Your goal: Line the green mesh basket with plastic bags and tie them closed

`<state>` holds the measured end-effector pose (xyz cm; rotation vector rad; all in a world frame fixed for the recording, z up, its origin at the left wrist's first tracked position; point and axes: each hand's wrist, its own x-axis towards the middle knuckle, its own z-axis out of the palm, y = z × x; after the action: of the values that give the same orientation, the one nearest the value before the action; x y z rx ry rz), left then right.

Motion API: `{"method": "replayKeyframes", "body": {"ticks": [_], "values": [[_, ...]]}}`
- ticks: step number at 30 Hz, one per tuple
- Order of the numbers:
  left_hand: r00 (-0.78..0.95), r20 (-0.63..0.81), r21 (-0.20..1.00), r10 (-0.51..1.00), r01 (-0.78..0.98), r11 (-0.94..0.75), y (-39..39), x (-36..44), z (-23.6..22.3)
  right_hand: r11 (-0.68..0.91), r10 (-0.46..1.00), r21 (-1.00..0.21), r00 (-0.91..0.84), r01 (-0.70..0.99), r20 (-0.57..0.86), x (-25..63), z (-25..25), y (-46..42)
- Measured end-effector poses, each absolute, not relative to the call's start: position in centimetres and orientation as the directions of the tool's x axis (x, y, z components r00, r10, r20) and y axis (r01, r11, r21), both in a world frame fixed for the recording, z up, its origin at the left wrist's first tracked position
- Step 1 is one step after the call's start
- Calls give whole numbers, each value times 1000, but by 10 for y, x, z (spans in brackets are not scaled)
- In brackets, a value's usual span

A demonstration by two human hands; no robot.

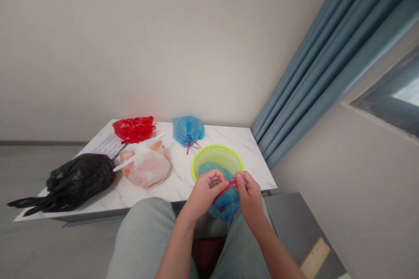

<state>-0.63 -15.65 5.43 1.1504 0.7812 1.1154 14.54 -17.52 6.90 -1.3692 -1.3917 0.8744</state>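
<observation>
A blue plastic bag with a red drawstring hangs between my knees, its upper part lying in a lime-green mesh basket. The thumb and fingers of my left hand pinch the red drawstring from the left side. My right hand also pinches it, a short way to the right, so the string runs between both hands. The basket stands on the white marbled table just beyond my hands. What is inside the bag cannot be made out.
On the white table lie a second tied blue bag, a red bag, a white and orange bag and a black bag. A grey cabinet stands at the right, below the blue curtain.
</observation>
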Motion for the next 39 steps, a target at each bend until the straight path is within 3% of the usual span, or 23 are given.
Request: {"method": "replayKeyframes", "body": {"ticks": [12,15,18,22,26,30,34,39], "values": [[215,165,983,963,-111,-144,-159,-1,67,138,990,-975,-41,177,133,142,69,-171],[118,154,988,981,-10,-154,-156,-4,63,238,969,-918,-141,319,202,145,72,-176],[96,146,981,985,111,-156,-153,-8,58,405,911,-761,-294,506,290,150,75,-181],[203,112,972,973,179,-150,-154,-10,54,549,836,-579,-373,603,404,156,75,-181],[354,72,972,933,186,-146,-158,-13,58,592,798,-542,-344,596,494,165,71,-175],[497,-43,987,866,153,-39,-164,-18,62,620,767,-495,-338,609,545,172,69,-170],[596,-127,991,793,42,127,-167,-23,59,610,773,-503,-319,612,549,171,67,-173],[676,-152,971,721,-36,238,-166,-27,54,496,842,-606,-171,622,512,166,63,-180]]}}
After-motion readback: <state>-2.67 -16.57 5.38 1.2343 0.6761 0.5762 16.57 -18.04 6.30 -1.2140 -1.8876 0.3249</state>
